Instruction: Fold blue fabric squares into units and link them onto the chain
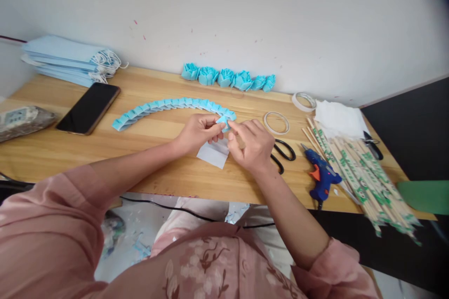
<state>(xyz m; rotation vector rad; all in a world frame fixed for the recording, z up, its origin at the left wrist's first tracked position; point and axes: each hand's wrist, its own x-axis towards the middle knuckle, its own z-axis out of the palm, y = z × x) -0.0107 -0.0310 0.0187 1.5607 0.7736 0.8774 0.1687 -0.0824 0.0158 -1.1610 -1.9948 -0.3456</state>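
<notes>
Together, left hand (196, 133) and right hand (253, 145) pinch a blue folded piece (223, 123) above a white paper slip (213, 154), at the right end of the curved blue strip (168, 105) on the desk (157, 168). A slack pinch might let the fold spring open; a tug might skew the strip.

Left grip (196, 133) and right grip (250, 145) are pinching a folded blue piece (223, 123) at the end of a pleated blue strip (168, 105) lying on the worktop (147, 86). White paper (213, 153) is lying beneath them; scissors (286, 152) are resting just beside the right grip.
</notes>
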